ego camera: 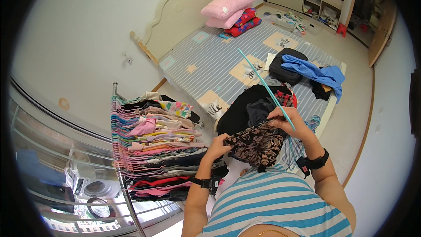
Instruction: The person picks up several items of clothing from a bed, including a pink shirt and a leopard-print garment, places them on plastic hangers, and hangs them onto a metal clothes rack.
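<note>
Between my two hands a brown-and-black patterned garment (258, 143) hangs by its gathered upper edge. My left hand (219, 145) grips the left end of that edge. With my right hand (287, 122) I pinch the other end and also hold a turquoise clothes hanger (264, 84), which points up and away over the bed. Just beyond the garment lies a heap of dark clothes (238, 110) at the bed's near edge, a red plaid piece (285, 98) among them. Several loose hangers (292, 149) are bunched below my right hand.
A metal clothes rack (123, 184) packed with hung clothes (171, 148) stands to my left. On the bed (210, 62) are a black bag (289, 60), a blue garment (315, 70) and stacked pink pillows (227, 6). Small boxes (294, 21) litter the floor beyond.
</note>
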`<control>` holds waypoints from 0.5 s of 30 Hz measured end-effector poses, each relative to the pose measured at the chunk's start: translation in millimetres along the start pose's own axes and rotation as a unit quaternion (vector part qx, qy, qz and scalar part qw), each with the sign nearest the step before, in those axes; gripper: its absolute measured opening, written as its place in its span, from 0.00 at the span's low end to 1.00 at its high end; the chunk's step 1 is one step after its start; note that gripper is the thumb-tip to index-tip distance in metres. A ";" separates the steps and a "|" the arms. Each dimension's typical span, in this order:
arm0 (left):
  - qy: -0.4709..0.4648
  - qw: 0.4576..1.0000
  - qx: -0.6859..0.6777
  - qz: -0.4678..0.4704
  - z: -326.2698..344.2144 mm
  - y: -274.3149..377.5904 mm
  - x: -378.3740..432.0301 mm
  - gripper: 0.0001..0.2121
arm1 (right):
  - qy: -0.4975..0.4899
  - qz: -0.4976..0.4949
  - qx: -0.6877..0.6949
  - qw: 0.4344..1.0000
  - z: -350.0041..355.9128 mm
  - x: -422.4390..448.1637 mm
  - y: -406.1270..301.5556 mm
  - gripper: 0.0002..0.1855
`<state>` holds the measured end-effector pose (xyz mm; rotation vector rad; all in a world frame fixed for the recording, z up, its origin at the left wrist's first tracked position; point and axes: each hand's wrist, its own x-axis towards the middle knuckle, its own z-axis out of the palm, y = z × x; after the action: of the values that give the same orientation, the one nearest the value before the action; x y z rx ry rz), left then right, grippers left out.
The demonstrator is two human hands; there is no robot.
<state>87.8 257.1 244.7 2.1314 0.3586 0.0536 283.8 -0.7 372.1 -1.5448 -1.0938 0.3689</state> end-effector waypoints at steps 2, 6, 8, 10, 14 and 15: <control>0.014 1.000 -0.002 -0.026 -8.1 -18.7 -2.7 0.13 | 0.016 0.050 0.017 0.998 -9.7 -3.1 2.7 0.08; 0.035 0.994 -0.077 -0.065 -22.0 -44.3 -11.7 0.12 | 0.042 0.113 0.060 0.991 -28.3 -9.5 15.7 0.07; 0.033 0.985 -0.157 -0.071 -30.9 -35.3 -14.9 0.11 | 0.031 0.131 0.047 0.990 -34.9 -14.7 23.0 0.07; 0.073 0.928 -0.362 -0.055 -33.5 -17.4 -14.3 0.11 | 0.011 0.141 0.020 0.990 -40.7 -18.1 31.6 0.07; 0.098 0.872 -0.480 -0.012 -38.3 21.9 -7.5 0.10 | -0.094 0.134 -0.004 0.986 -45.5 -28.6 53.5 0.09; 0.096 0.871 -0.481 0.004 -37.1 24.7 -4.0 0.10 | -0.107 0.125 -0.014 0.986 -44.6 -29.4 54.0 0.09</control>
<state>83.3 273.4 286.1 1.1312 0.3381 0.3729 325.0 -46.5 327.6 -1.7005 -1.0735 0.7073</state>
